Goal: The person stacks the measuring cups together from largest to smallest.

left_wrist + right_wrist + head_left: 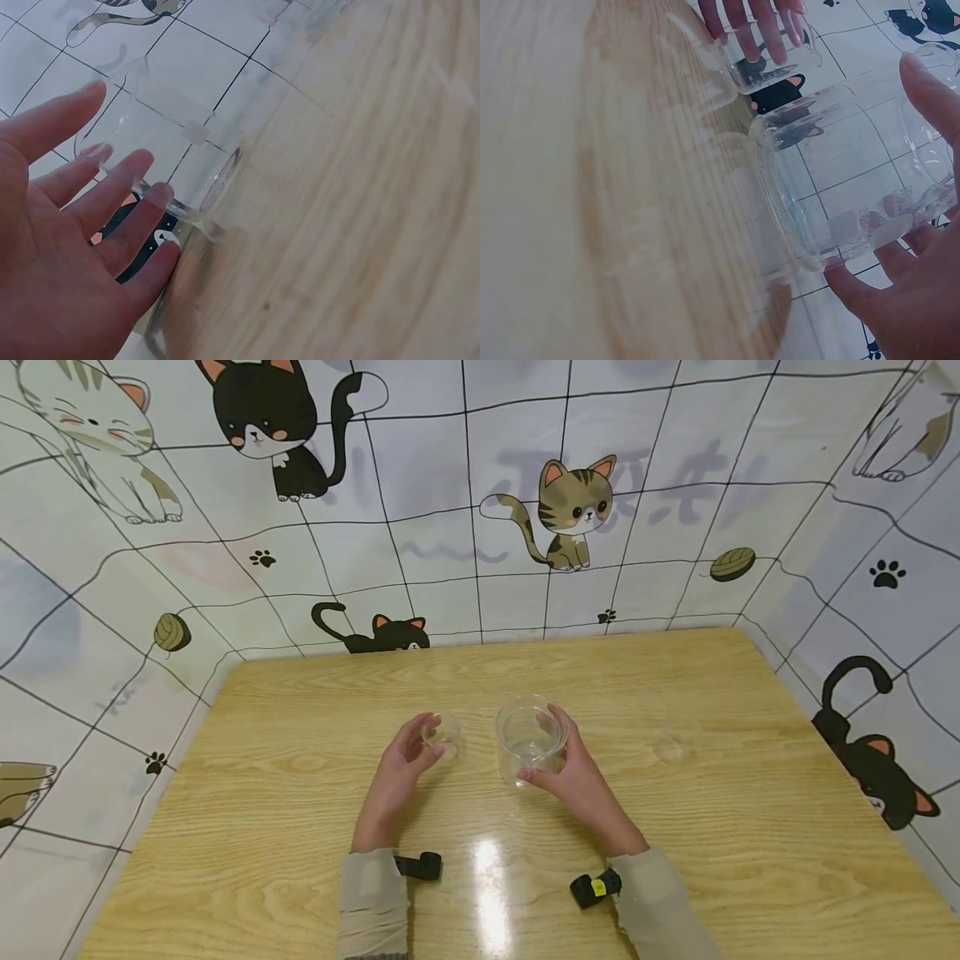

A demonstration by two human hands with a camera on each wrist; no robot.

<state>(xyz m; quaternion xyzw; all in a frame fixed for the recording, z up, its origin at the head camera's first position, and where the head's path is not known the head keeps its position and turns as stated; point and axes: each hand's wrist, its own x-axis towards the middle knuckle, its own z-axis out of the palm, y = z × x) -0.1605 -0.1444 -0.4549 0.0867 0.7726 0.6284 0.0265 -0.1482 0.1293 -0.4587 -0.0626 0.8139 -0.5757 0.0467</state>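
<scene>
Toward the middle of the table, a large clear cup (517,760) stands upright. My right hand (573,772) holds it from the right, thumb at the front and fingers round the far side. The right wrist view shows the same large cup (832,172) with its base at the wood. To its left is a small clear cup (448,731), gripped by my left hand (401,768) between thumb and fingers. Seen from the left wrist, the fingers (127,225) lie along the side of the small cup (169,127) and the thumb is by its rim.
Another small clear container (671,747) stands on the wooden table (750,827), to the right of my right hand. White walls (435,460) with cat drawings and grid lines enclose the table at the back and both sides.
</scene>
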